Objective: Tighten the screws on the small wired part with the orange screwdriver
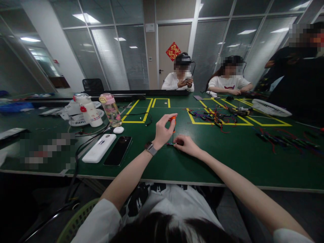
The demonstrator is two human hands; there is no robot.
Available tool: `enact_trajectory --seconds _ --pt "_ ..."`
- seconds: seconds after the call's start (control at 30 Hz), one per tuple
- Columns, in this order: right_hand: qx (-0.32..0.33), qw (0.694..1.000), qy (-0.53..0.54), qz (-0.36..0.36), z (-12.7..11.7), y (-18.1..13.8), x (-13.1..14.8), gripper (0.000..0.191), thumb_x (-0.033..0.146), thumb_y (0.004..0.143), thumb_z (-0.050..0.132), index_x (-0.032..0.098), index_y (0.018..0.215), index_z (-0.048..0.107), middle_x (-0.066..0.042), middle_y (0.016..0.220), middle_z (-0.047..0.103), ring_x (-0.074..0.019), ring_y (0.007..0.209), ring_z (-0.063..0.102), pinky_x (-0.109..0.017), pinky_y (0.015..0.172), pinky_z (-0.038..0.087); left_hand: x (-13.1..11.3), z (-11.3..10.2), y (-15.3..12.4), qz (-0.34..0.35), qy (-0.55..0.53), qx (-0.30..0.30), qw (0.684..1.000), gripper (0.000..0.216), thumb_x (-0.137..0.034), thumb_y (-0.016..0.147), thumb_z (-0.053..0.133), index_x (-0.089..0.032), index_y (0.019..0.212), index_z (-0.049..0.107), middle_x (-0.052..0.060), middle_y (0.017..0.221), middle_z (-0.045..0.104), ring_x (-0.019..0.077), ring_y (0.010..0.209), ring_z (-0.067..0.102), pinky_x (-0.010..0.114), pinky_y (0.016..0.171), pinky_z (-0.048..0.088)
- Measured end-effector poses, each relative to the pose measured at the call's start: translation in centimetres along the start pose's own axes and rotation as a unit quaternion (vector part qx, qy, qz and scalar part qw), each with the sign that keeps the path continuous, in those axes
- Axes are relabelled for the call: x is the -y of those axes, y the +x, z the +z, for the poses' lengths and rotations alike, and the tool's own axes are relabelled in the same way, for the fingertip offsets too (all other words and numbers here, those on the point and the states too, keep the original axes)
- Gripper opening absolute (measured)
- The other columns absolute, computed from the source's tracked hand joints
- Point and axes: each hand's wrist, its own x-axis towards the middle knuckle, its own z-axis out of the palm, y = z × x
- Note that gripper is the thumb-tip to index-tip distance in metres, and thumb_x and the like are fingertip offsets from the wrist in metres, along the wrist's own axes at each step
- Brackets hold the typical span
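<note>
My left hand [164, 131], with a watch on the wrist, is closed around the orange handle of a screwdriver [173, 120]. The screwdriver stands upright, its thin dark shaft pointing down at a small circuit part [169, 144] on the green table. At the right of the shaft, my right hand [188, 145] rests low on the tabletop, its fingers closed on the small circuit part. A dark brownish piece [179, 142] shows at these fingertips; its kind is too small to tell. The fingers partly hide the circuit part.
Left of my hands lie a black phone [117, 151], a white power bank [99, 148] and a white earbud case [118, 130]. Behind them stand a drink bottle [111, 109] and a white jug [92, 113]. Wired boards [215, 116] lie at right. People sit across the table.
</note>
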Motion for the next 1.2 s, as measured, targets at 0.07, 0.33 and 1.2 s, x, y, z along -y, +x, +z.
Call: enact_trajectory --seconds 0.07,0.33,1.2 --pt "-0.001 1.000 -0.002 -0.001 -0.01 0.00 0.03 0.009 0.013 0.075 0.061 0.016 0.082 0.065 -0.001 0.073 0.059 -0.0120 0.064 0.052 -0.024 0.061 0.041 -0.10 -0.09 0.10 0.000 0.000 -0.002 1.000 0.018 -0.021 0.091 0.051 -0.019 0.104 0.063 0.004 0.098 0.066 0.0130 0.090 0.061 0.027 0.081 0.050" --pt "-0.001 1.000 -0.003 -0.002 -0.04 -0.07 0.07 0.008 0.014 0.075 0.061 0.016 0.082 0.064 -0.001 0.073 0.058 -0.0119 0.064 0.051 -0.024 0.061 0.041 0.15 -0.20 0.26 -0.020 0.034 -0.014 0.999 0.010 -0.025 0.083 0.065 -0.020 0.093 0.065 0.000 0.083 0.051 0.0120 0.077 0.052 0.025 0.074 0.047" --pt "0.002 1.000 0.000 0.006 -0.11 -0.05 0.28 0.007 0.014 0.075 0.062 0.015 0.081 0.064 0.000 0.072 0.056 -0.0113 0.062 0.050 -0.024 0.060 0.040 0.33 -0.12 0.09 -0.058 -0.050 0.084 0.993 0.033 -0.028 0.098 0.034 -0.024 0.126 0.051 0.005 0.108 0.060 0.0138 0.091 0.059 0.028 0.083 0.048"
